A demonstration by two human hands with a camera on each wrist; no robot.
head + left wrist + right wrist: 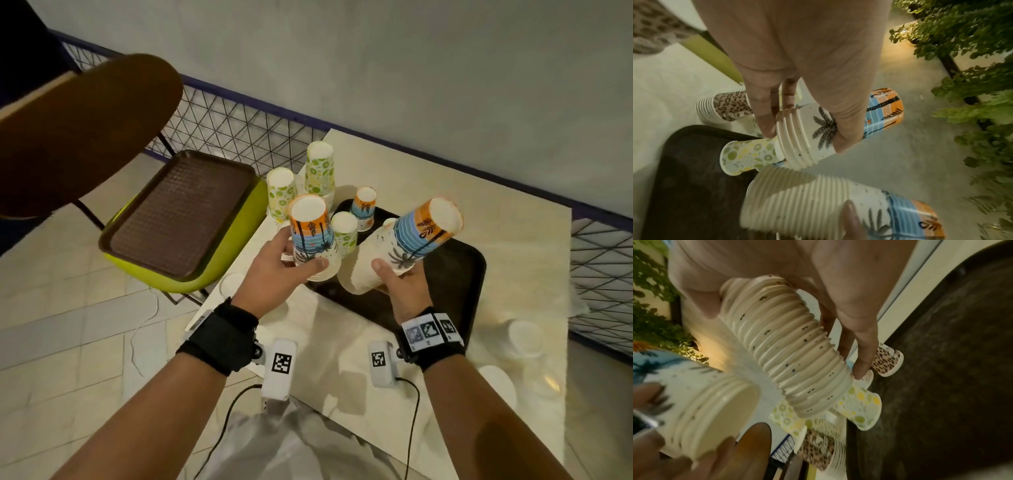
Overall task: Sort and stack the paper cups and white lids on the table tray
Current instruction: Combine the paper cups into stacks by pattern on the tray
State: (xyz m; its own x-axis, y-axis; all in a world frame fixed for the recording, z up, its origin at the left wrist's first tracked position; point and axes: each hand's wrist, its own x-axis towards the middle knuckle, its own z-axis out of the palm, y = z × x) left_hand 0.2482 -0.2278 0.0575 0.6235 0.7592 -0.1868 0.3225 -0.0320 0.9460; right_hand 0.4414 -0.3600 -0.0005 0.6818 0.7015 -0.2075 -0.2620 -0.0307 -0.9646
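Note:
My left hand [291,257] grips a short stack of palm-print paper cups [310,236], upside down, above the dark tray's [459,274] left edge. My right hand [399,274] grips a long palm-print stack [404,246], tilted, its open end close to the short stack. In the left wrist view my fingers [764,123] and thumb wrap the short stack [807,134]; the right wrist view shows the long stack's ribbed rims [789,353]. Lime-print stacks [320,171] stand behind, and a single palm cup [363,207] sits on the tray. White lids [524,337] lie on the table to the right.
Leopard-print cups [725,105] lie beside the tray. A green chair carrying a brown tray [178,219] stands left of the table. A black wire fence [239,126] runs behind, and a brown round chair back [78,130] looms at upper left. A cable hangs at the front edge.

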